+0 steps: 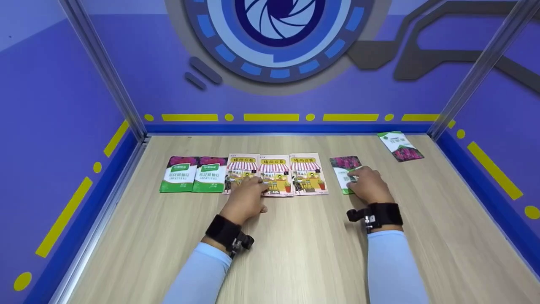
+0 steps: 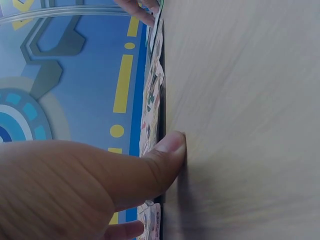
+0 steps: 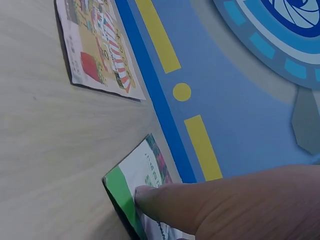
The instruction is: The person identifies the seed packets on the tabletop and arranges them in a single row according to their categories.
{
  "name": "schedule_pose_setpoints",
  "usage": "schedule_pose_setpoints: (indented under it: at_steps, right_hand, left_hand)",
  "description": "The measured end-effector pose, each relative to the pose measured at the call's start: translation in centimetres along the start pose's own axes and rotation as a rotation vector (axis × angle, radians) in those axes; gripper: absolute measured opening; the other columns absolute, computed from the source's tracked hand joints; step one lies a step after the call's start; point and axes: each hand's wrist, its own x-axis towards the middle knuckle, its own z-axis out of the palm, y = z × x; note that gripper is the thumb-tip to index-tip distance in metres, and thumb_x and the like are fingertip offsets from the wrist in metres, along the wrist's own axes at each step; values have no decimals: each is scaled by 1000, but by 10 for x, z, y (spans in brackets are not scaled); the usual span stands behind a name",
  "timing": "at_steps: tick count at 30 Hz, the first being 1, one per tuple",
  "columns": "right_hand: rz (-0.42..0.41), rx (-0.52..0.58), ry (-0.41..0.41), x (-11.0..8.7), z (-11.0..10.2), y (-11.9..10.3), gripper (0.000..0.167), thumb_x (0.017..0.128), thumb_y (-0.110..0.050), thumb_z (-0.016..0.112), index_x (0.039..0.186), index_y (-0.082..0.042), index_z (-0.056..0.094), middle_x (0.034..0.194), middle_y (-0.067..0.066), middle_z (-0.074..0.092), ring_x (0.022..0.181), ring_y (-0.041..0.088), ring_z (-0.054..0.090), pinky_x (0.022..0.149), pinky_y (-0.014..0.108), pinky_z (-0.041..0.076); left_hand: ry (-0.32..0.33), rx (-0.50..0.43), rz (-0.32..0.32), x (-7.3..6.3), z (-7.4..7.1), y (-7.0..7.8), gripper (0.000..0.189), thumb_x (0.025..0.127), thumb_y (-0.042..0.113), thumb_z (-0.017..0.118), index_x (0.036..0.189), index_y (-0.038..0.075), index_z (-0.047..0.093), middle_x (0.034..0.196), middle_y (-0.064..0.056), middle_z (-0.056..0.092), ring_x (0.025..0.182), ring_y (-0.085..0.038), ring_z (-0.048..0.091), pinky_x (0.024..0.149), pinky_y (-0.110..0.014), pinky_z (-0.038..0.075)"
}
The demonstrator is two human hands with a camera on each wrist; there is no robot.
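Five seed packets lie side by side in a row: two green-and-white ones (image 1: 176,181) with magenta flowers, then several pink ones with striped awnings (image 1: 309,177). My left hand (image 1: 247,198) rests over the first and middle pink packets (image 1: 276,169), fingers touching them. Its thumb (image 2: 167,150) is by the table surface in the left wrist view. To the right, my right hand (image 1: 371,185) touches a white-and-green packet with pink flowers (image 1: 344,162). The thumb (image 3: 160,202) presses on that packet's face. Its other fingertips are partly hidden.
Another white-and-green flower packet (image 1: 400,146) lies tilted at the back right of the wooden table (image 1: 303,253). Blue-purple printed panels (image 1: 270,103) wall the table at the back and both sides, with metal posts at the corners.
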Motion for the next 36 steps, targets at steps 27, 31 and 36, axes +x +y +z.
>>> schedule_pose_setpoints:
  at_steps: [27,31,36]
  right_hand:
    - [-41,-43,-6,6,17,-29,49,108,-26,77,152,-6,72,163,38,53,152,58,52,127,72,44]
    - [-49,-64,-10,7,18,-29,50,108,-26,77,153,-6,71,165,38,52,153,60,50,127,73,44]
    - [-53,-58,-5,6,17,-31,49,107,-25,77,152,-5,72,165,37,52,153,60,50,126,73,44]
  left_hand:
    - [-27,-10,-22,1,1,-1,77,86,32,101,156,21,71,166,-10,62,158,-42,53,130,-81,33]
    - [-16,-9,-14,1,1,-1,75,85,31,101,154,21,73,164,-11,64,156,-43,55,128,-80,36]
    - [-21,-4,-17,2,2,-1,76,85,32,101,154,21,72,163,-11,64,155,-41,56,127,-78,38]
